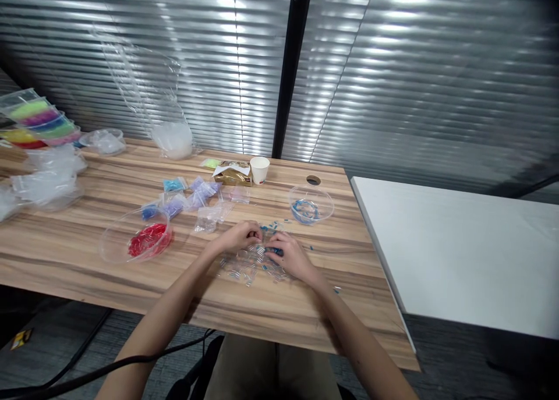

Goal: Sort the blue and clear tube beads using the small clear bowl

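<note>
On the wooden table, small clear tube-shaped pieces are spread in a loose patch, and blue ones lie at its far side. My left hand is at the patch's far left, its fingers curled and pinched together. Close beside it, my right hand bends over the pieces with thumb and fingers drawn together, blue bits showing at the fingertips. Whatever either hand grips is too small to make out. Beyond my right hand stands a clear round bowl with blue pieces in it.
A tilted clear bowl with red pieces stands left. Small bags of purple beads lie behind it, near a gold tissue pack and a paper cup. Plastic bags pile at far left. A white table adjoins at right.
</note>
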Tool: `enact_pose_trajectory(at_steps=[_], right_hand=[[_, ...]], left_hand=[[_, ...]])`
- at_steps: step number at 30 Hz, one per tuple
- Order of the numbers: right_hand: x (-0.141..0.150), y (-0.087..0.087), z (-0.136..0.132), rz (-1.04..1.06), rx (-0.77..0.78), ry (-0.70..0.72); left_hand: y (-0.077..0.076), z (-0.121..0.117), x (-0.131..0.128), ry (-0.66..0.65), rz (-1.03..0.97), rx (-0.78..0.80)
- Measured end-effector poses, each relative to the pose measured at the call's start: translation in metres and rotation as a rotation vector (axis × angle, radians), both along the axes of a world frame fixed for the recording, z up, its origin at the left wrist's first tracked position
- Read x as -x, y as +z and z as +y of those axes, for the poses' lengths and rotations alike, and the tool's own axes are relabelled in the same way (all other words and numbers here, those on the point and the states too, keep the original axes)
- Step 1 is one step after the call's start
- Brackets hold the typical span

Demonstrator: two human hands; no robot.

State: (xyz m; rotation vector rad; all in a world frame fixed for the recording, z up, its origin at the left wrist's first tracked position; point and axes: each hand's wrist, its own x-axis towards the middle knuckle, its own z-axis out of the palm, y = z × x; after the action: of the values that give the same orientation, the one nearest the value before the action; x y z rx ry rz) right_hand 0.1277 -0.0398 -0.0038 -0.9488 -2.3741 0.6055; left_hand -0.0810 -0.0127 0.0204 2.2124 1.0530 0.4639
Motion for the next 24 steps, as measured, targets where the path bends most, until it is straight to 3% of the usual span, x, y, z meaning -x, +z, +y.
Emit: enact_pose_trajectory(at_steps=[11, 24], right_hand=[[0.002, 0.002, -0.002, -0.015, -0.022, -0.008], [0.0, 0.011, -0.007, -0.16, -0.103, -0.025]], left_hand=[[0.002, 0.002, 0.008, -0.09, 0.044, 0.079], [0.008, -0.004, 0.001, -0.096, 0.068, 0.125]])
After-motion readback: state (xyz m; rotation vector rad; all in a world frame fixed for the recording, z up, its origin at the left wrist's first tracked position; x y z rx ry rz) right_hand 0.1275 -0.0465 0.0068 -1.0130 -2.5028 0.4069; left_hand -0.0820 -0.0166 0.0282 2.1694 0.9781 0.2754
